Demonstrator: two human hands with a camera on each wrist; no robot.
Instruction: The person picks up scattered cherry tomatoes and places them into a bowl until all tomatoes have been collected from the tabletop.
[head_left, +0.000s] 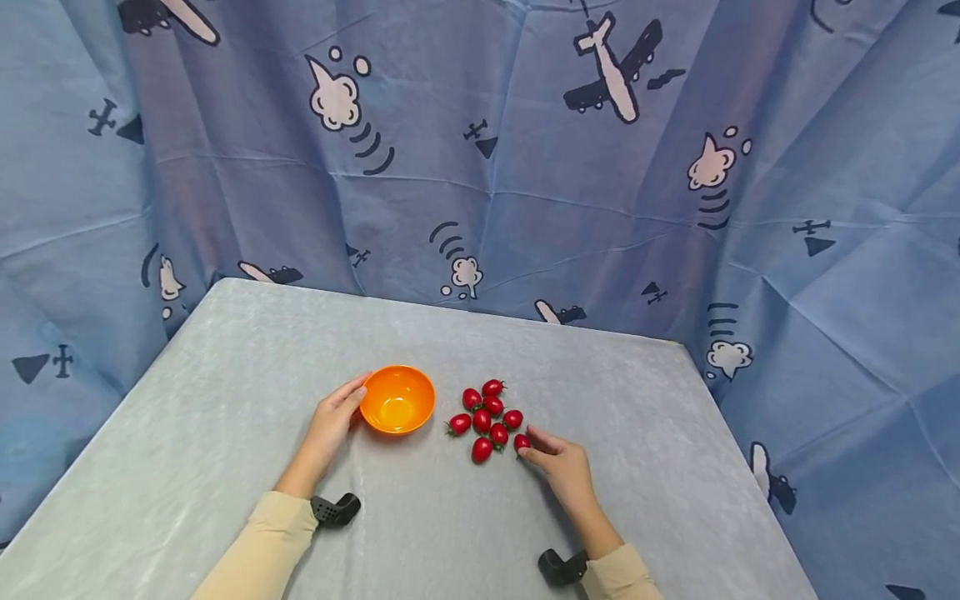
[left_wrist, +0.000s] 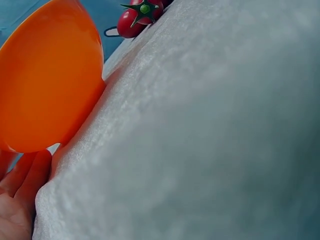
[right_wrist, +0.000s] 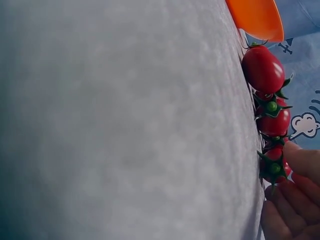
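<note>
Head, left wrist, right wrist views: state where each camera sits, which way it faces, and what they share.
Head: looks forward and down at the table; shows left hand touching the orange bowl, right hand pinching a tomato.
Left wrist: low on the table, faces the bowl; fingertips show.
Right wrist: low on the table, faces the tomatoes; fingers show.
Shared: bowl and tomatoes appear in all three.

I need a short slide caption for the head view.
Left hand touches an orange bowl; right hand pinches one cherry tomato.
</note>
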